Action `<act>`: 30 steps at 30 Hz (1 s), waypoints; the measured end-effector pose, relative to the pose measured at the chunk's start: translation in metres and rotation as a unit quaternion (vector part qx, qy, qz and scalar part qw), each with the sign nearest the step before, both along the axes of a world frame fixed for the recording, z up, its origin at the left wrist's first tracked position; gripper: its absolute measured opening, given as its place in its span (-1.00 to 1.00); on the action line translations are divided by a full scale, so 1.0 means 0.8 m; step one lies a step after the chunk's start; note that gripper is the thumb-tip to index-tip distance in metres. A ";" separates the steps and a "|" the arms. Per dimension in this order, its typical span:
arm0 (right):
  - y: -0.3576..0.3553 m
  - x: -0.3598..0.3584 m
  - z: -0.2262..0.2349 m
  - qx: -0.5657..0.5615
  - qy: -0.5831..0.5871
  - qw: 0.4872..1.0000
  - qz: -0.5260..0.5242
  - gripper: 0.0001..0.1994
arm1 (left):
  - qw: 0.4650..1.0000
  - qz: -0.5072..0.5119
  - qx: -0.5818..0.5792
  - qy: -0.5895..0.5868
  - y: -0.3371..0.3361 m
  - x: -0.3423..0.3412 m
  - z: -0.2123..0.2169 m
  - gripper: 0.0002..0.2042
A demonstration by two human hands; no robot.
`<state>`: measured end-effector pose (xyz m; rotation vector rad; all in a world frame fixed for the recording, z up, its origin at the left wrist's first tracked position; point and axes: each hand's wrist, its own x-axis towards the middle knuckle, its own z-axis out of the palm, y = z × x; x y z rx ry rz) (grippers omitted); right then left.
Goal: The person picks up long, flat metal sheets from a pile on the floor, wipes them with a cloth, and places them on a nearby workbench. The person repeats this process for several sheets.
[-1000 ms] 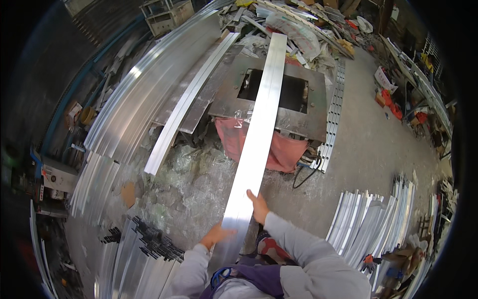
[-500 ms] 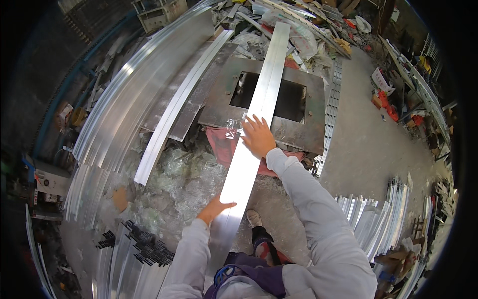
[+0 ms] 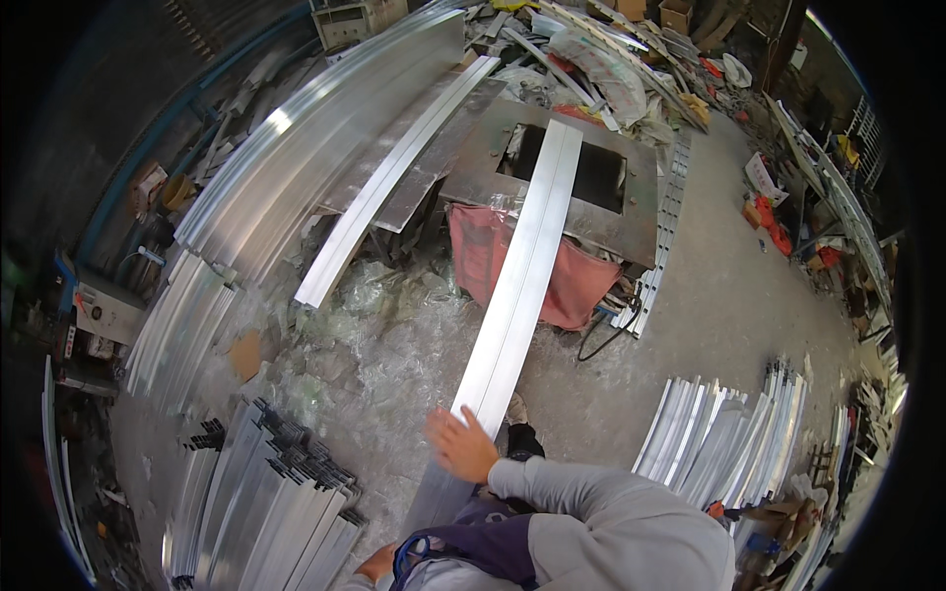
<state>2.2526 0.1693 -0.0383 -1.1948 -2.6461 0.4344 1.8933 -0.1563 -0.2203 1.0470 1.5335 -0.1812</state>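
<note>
A long silvery aluminium profile [image 3: 522,276] with a lengthwise groove runs from my body to the metal-topped bench ahead. Its far end lies over the dark rectangular opening [image 3: 603,177] in the bench top [image 3: 473,165]. My right hand [image 3: 463,448] rests on the near part of the profile, fingers spread across its left side. Low at the bottom edge, close to my waist, my left hand [image 3: 379,561] shows only in part; its fingers are hidden. A red cloth [image 3: 581,286] hangs from the bench front below the profile.
Another profile [image 3: 394,182] lies on a plate left of the bench, beside tall stacked sheets [image 3: 325,138]. Bundled profiles stand at lower left [image 3: 266,512] and lower right [image 3: 700,433]. Crumpled clear plastic film [image 3: 345,364] covers floor at left. A slotted rail [image 3: 662,236] lies right of the bench.
The profile has slid toward me, its far end now over the bench opening. My right hand has come back along it near my body. My left hand has dropped to the bottom edge.
</note>
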 end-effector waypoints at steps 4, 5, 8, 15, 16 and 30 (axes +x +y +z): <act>-0.070 -0.020 -0.006 -0.016 0.062 0.998 0.014 -0.47 | 0.992 0.052 -0.114 -0.029 -0.019 -0.015 0.057 -0.28; -0.066 -0.020 -0.006 -0.014 0.063 0.998 0.021 -0.47 | 0.991 0.055 -0.118 -0.031 -0.020 -0.012 0.065 -0.27; -0.031 -0.002 -0.011 -0.004 0.045 0.999 0.026 -0.48 | 0.991 0.046 -0.112 -0.056 0.033 0.021 0.076 -0.24; 0.270 0.163 -0.022 0.130 -0.063 0.987 -0.071 -0.46 | 0.985 0.018 0.066 -0.158 0.434 0.265 0.197 -0.27; 0.314 0.185 -0.020 0.114 -0.068 0.987 -0.088 -0.46 | 0.977 -0.007 0.149 -0.152 0.488 0.302 0.211 -0.32; 0.557 0.309 0.037 0.194 -0.051 0.964 -0.174 -0.52 | 0.937 -0.004 0.210 -0.280 0.837 0.482 0.229 -0.47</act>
